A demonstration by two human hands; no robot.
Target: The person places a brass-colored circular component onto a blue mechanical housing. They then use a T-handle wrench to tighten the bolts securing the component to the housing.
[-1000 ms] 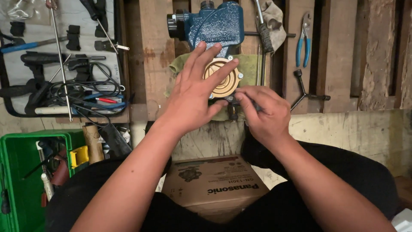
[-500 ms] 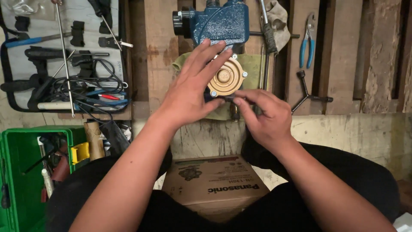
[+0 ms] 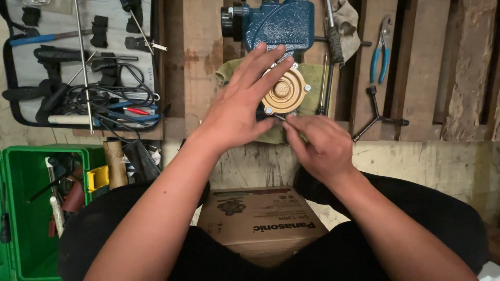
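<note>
- Your left hand lies flat and spread across the left side of the round brass cover, fingers reaching up past it to the blue pump body. It's an open palm-down press, not a closed grip.
- Your right hand sits just below and to the right of the cover, fingertips pressed together on something thin and dark that points up-left at the cover's lower rim. Could be a small tool or a screw, honestly too small to tell.
- So the key relation: the cover lies up and slightly left from your right-hand grip, nearly touching, and the thin piece's long axis runs diagonally toward the bolt at the lower left edge. The right hand is the nearer one to that spot.
- The cover lies face up on a green cloth on the wooden surface, right against the pump body.
- Hidden stuff: your left palm covers the cover's left edge and any bolt there, and the right fingers hide what's actually pinched.
- Off to the right, well apart: blue-handled pliers and a three-way wrench.
</note>
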